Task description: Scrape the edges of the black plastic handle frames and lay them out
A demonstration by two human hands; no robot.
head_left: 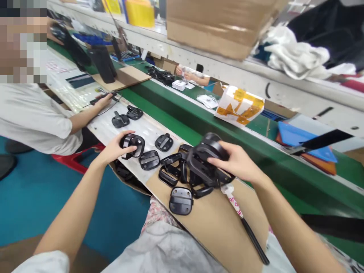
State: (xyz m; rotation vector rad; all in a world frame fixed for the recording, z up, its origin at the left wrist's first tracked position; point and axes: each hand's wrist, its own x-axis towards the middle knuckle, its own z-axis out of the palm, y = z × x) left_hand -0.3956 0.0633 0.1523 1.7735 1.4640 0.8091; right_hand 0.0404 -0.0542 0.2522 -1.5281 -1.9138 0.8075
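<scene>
My left hand (118,148) grips a black plastic part (138,146) over the white bench surface, thumb and fingers around its raised loop. To the right, my right hand (234,159) holds black parts (203,159) above a pile of similar pieces; how many it holds I cannot tell. Between my hands lie a black bracket (164,141) and another bracket (149,160). A flat black piece (181,200) rests on the brown cardboard (216,231) nearest my body. Beside the pile, a black rod with a white printed wrap (254,240) lies on the cardboard.
At the left, a person in a white shirt (34,117) has a hand near a dark object. Two black parts (120,120) lie beyond my left hand. A green conveyor (176,117) runs behind the bench. Farther back are a taped white package (240,106) and a blue tray (307,142).
</scene>
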